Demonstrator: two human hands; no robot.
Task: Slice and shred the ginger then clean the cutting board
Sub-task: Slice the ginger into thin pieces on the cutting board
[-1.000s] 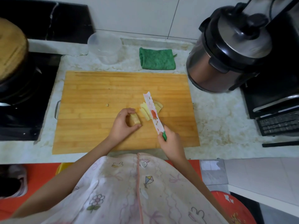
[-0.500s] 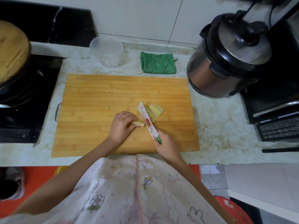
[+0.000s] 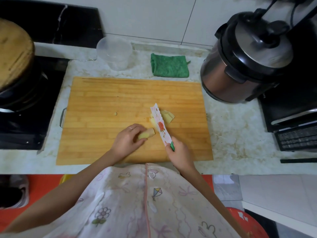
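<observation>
Nearest the camera hangs a pale garment [image 3: 137,203] printed with flowers and kites. Just beyond it, the left hand [image 3: 126,141] rests on the wooden cutting board [image 3: 120,100], its fingers [image 3: 137,128] curled round a stub of ginger [image 3: 147,133] and pinning it near the board's front middle. The right hand [image 3: 180,152] grips the green handle of a flower-patterned knife [image 3: 160,125], whose blade points away, just right of the stub. Behind the blade lies a small heap of ginger slices [image 3: 169,115]. A tiny scrap [image 3: 115,113] sits apart to the left. Farther back on the marbled desk [image 3: 228,127] stand a clear plastic cup [image 3: 114,52], a folded green cloth [image 3: 169,66] and, at the right, a pressure cooker [image 3: 240,66].
</observation>
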